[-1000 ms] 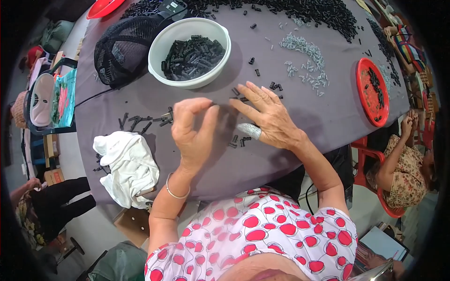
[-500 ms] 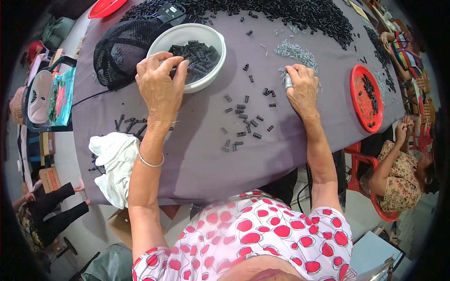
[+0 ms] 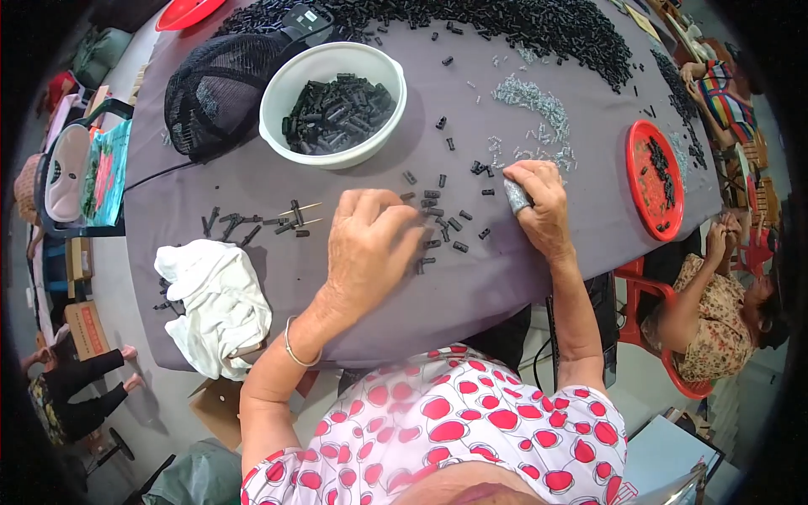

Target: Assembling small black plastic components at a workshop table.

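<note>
My left hand (image 3: 370,244) hovers at the left edge of a loose scatter of short black plastic tubes (image 3: 430,203). Its fingers are bent and partly smeared by motion, so whether it holds anything is unclear. My right hand (image 3: 545,206) is curled closed just right of those tubes; a silver-grey wrapping (image 3: 516,196) shows at one finger, and whatever is pinched is hidden. Beyond it lie small clear-grey pieces (image 3: 543,105). A white bowl (image 3: 332,158) full of black tubes stands farther left.
A black mesh-covered fan (image 3: 215,97) is left of the bowl. White cloth (image 3: 215,307) lies at the front left, near black parts and two thin sticks (image 3: 303,214). A red tray (image 3: 638,189) is at right. A large black heap (image 3: 539,34) spans the back. Another person (image 3: 699,320) sits right.
My left hand has moved from the bowl's rim down and right to the scattered tubes. My right hand has drawn back toward me from the clear-grey pieces, still curled.
</note>
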Demonstrator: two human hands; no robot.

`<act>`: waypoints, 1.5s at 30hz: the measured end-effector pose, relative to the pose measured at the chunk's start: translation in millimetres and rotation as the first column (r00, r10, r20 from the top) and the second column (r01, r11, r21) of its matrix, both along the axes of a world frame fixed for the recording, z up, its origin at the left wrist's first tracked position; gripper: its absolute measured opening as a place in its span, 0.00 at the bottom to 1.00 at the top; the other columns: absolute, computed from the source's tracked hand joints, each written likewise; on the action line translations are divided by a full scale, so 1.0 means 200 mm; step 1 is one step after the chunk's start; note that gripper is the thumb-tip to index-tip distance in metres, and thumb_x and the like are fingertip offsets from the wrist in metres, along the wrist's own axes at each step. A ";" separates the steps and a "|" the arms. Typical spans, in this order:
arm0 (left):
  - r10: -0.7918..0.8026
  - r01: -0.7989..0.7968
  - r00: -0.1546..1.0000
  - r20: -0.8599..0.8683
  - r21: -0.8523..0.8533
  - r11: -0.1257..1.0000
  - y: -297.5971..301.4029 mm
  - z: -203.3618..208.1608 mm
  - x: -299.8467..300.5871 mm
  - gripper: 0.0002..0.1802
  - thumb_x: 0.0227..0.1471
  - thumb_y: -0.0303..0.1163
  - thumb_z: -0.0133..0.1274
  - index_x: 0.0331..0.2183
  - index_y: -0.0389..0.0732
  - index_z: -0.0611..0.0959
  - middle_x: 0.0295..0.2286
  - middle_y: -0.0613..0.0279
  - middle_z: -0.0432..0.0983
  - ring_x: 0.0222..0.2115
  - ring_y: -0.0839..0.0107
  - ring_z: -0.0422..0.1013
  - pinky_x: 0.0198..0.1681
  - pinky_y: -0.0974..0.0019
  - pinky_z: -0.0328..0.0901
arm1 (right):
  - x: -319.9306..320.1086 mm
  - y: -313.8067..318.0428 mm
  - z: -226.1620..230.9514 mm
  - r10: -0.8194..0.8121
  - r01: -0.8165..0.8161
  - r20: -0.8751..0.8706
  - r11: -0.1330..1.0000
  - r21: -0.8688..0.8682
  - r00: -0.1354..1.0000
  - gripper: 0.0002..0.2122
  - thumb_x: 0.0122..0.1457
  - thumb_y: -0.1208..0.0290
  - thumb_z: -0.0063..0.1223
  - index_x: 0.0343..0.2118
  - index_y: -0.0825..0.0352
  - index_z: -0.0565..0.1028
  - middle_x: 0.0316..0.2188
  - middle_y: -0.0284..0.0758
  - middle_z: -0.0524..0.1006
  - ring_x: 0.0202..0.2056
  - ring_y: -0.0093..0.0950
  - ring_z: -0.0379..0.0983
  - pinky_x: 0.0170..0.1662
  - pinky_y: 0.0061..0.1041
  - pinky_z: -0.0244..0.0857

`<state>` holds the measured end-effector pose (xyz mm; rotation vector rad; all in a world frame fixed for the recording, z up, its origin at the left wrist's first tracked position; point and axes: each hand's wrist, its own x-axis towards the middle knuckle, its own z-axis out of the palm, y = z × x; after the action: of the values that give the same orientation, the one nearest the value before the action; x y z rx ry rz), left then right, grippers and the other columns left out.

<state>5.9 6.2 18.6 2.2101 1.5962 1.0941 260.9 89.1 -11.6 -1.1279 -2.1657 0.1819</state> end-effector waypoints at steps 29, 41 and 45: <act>0.053 -0.050 0.981 0.185 -0.016 0.999 0.00 -0.16 -0.04 0.07 0.37 0.23 0.59 0.25 0.38 0.80 0.28 0.61 0.72 0.31 0.60 0.65 0.35 0.61 0.62 | -0.23 -0.04 0.08 0.062 -0.047 0.123 0.991 -0.122 0.990 0.10 0.41 0.80 0.54 0.29 0.64 0.74 0.28 0.32 0.70 0.34 0.33 0.65 0.39 0.30 0.57; 0.016 0.043 0.835 0.550 -0.094 0.995 -0.02 -0.13 -0.01 0.07 0.42 0.21 0.59 0.29 0.35 0.80 0.28 0.57 0.75 0.25 0.66 0.72 0.29 0.69 0.68 | -0.37 -0.16 0.11 0.287 -0.313 -0.204 0.943 -0.113 0.936 0.14 0.37 0.85 0.53 0.31 0.66 0.71 0.33 0.37 0.73 0.35 0.37 0.69 0.37 0.35 0.63; 0.088 0.191 0.644 0.760 -0.272 0.943 -0.02 -0.12 0.00 0.07 0.47 0.23 0.58 0.31 0.33 0.80 0.27 0.61 0.75 0.25 0.77 0.71 0.28 0.75 0.67 | -0.43 -0.18 0.13 0.390 -0.427 -0.243 0.896 -0.123 0.888 0.15 0.37 0.87 0.52 0.32 0.68 0.70 0.31 0.38 0.72 0.33 0.39 0.69 0.35 0.35 0.65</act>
<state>6.5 2.1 -6.0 1.2587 1.1825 1.3647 175.5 53.1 15.3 -0.6838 -2.1964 0.6624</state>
